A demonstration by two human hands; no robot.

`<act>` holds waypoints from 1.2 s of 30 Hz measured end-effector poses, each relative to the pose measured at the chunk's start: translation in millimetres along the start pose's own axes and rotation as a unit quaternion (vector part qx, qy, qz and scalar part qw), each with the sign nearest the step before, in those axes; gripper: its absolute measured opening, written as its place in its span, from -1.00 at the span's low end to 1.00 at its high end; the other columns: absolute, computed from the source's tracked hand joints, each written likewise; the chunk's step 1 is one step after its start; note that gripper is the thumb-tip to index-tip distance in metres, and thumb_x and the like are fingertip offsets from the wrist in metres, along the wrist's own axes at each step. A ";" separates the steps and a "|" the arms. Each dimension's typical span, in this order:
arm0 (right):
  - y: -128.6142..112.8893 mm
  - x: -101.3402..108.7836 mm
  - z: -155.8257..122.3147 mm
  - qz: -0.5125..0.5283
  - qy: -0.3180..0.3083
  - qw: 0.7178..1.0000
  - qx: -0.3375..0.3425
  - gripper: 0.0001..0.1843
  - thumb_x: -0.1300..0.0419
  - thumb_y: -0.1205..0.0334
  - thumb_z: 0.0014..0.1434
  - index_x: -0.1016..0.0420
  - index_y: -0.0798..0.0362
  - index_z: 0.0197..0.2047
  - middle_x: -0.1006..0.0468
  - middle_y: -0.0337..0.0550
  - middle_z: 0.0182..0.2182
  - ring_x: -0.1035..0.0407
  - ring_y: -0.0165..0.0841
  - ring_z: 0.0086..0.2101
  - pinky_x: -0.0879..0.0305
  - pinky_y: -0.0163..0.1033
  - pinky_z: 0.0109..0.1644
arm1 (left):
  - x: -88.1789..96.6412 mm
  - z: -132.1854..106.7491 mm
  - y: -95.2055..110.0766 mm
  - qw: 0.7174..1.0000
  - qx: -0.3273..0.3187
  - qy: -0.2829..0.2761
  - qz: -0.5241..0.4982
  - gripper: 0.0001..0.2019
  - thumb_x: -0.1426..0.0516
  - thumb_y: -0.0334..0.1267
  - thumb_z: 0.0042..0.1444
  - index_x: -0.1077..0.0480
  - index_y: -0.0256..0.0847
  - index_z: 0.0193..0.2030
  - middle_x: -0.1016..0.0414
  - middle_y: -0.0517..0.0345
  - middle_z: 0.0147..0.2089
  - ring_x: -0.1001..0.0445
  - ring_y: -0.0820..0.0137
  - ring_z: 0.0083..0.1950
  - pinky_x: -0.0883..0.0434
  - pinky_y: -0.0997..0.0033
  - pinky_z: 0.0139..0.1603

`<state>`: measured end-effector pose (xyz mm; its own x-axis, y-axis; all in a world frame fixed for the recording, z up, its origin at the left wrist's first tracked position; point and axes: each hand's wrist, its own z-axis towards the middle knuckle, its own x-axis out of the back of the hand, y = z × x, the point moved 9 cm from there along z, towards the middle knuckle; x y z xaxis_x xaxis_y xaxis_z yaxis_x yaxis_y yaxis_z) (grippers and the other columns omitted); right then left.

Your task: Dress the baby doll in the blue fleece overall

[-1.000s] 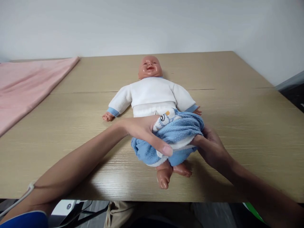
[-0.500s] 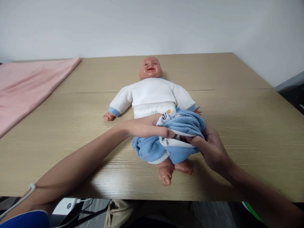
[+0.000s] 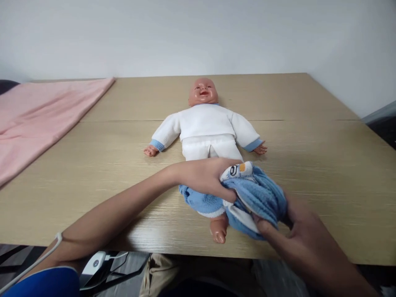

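Note:
A baby doll (image 3: 204,93) lies on its back, head away from me, in a white top (image 3: 208,120) with blue cuffs. Blue baby pants (image 3: 264,198) with white trim are bunched over its lower legs. My left hand (image 3: 208,177) reaches across the doll's legs and grips the bunched cloth, thumb on the near side. On the other side, my right hand (image 3: 297,227) is closed on the same pants, its thumb at the opening. One bare foot (image 3: 219,229) sticks out of the left pant leg; the other foot is hidden by the cloth.
The doll rests on a wooden table (image 3: 324,173) with a seam across it. A pink cloth (image 3: 46,119) lies at the left. Below the near edge are a white device (image 3: 94,263) with a cable and a tan-trousered leg (image 3: 159,274). A pale wall stands behind.
Both hands have drawn the bunched pants toward me and to the right. More of the doll's white lower clothing shows, and the cloth now covers the right-side foot. The view has shifted slightly.

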<state>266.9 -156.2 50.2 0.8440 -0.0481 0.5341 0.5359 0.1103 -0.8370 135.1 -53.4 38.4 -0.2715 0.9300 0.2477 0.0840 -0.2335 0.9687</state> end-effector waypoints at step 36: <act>73.8 -20.2 -55.4 0.032 0.133 0.978 -0.160 -0.65 -0.28 -0.11 0.44 -0.60 -0.08 0.11 -0.75 -0.11 -0.07 -0.67 -0.15 -0.11 -0.57 -0.14 -0.05 | -25.2 -7.3 -3.2 0.949 0.132 0.034 0.285 -0.46 -0.33 -0.09 0.26 -0.29 -0.13 0.29 -0.66 0.03 -0.02 -0.68 0.04 0.01 -0.42 0.20 -0.05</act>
<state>290.5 -202.0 -28.9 0.8285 -0.3121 0.4648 0.4241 -0.1923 -0.8850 134.7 -78.1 29.2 -0.1704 0.6511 0.7396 0.4701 -0.6059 0.6417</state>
